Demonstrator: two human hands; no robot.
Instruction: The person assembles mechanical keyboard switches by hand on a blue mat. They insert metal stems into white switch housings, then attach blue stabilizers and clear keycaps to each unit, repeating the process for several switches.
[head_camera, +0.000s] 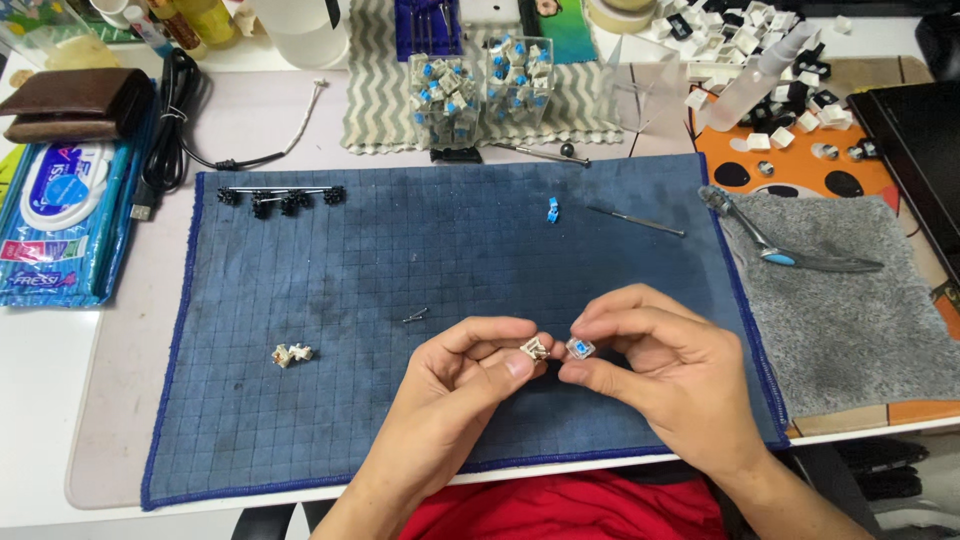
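Standing at the far edge of the blue grid mat (400, 260): two clear plastic containers (480, 85), both holding heaps of keyboard switches with blue stems, sitting on a striped cloth (375, 100). Lying scattered at the top right: loose white and black keycaps (745, 40), with a clear spray bottle (750, 80) leaning across them.

Hovering above the near middle of the mat: left hand (455, 385), fingers (515, 362) pinching together on a small beige switch base (535, 348). Just beside it: right hand (665, 375), fingers (590, 375) clamping on a clear switch top with a blue stem (580, 348). Sitting almost touching, the two parts, between the fingertips.

Lying elsewhere on the mat: a small metal spring (416, 316) left of the hands, two pale switch parts (291, 354) further left, black stabilizer bars (280, 197) at the far left corner, a lone blue stem (552, 209) and a thin metal rod (635, 221) at the far right. Resting on the grey fuzzy cloth (850, 320) to the right: a metal puller tool with a blue grip (770, 245). Sitting on the tabletop (45, 400) at the left: a pack of wet wipes (60, 215), a brown wallet (75, 100) and a coiled black cable (175, 110).
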